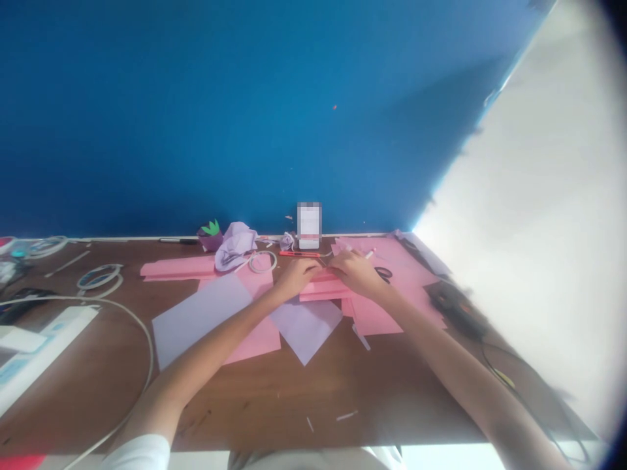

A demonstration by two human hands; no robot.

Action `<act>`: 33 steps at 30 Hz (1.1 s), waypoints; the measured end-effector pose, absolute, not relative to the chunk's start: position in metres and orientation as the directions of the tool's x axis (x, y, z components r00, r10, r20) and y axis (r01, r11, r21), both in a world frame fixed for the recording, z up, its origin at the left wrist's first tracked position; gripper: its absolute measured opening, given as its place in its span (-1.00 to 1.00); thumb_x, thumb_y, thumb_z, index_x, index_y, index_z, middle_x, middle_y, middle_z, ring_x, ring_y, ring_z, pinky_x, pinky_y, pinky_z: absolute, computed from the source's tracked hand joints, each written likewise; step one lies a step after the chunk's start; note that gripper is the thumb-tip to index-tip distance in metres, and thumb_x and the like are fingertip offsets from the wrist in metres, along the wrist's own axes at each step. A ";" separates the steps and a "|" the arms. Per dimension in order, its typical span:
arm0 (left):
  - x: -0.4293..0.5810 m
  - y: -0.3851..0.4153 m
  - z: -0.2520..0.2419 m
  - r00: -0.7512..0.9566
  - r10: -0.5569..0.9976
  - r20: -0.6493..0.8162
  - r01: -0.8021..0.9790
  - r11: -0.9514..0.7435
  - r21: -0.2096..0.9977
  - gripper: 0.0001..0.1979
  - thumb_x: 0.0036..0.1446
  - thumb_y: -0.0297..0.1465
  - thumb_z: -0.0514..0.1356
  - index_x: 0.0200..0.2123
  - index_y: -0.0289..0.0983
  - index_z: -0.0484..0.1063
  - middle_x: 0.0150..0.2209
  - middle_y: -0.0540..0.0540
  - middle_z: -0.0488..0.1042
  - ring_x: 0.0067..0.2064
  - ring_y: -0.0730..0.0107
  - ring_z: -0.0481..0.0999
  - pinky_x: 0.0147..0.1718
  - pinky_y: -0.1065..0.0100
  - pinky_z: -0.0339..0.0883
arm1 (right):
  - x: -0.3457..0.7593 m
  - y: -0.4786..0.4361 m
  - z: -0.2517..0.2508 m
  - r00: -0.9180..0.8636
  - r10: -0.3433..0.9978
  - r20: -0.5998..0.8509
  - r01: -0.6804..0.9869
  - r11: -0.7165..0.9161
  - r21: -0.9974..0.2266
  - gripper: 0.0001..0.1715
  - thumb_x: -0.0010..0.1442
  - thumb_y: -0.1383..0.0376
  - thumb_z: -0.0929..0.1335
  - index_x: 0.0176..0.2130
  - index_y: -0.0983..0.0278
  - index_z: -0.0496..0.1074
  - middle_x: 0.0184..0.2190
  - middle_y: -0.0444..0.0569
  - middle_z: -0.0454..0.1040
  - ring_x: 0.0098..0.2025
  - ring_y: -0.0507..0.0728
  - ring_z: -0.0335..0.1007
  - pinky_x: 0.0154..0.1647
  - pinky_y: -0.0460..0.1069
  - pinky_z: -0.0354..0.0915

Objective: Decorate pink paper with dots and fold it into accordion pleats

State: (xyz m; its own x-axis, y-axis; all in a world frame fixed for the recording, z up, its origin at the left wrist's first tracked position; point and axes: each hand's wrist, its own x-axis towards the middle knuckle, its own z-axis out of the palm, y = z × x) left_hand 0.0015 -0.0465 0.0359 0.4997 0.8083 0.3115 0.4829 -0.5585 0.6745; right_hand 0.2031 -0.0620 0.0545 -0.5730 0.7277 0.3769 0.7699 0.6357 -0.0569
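A folded pink paper [321,294] with long creases lies under both hands, near the middle of the table. My left hand [298,277] is closed at its upper left edge, fingertips pressed down. Close beside it, my right hand [356,270] bends its fingers over the upper part of the same paper. The fingertips of the two hands almost meet and partly hide the paper. Below it lies a lilac sheet [307,329], one corner pointing toward me. An orange-red cutter [300,254] rests just beyond the left fingers. Black scissor handles [383,274] show right of my right hand.
Pink sheets [392,313] spread at the right, another lilac sheet [198,320] at the left. Crumpled lilac paper [236,245], tape rolls [100,277] and a phone-like device [309,225] stand toward the blue wall [245,117]. A white power strip [46,359] and cable sit left.
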 end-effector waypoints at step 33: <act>-0.006 -0.043 0.045 0.647 0.714 0.268 0.486 -0.657 0.576 -0.72 0.25 -0.39 0.02 -0.09 -0.17 0.50 -0.11 -0.06 0.55 -0.13 0.28 0.51 -0.17 0.37 0.28 | 0.212 -0.059 0.055 -0.524 0.817 0.239 0.797 0.570 -0.199 -0.68 0.23 0.45 0.20 -0.26 0.22 0.50 -0.40 -0.07 0.53 -0.41 0.07 0.33 -0.37 -0.06 0.03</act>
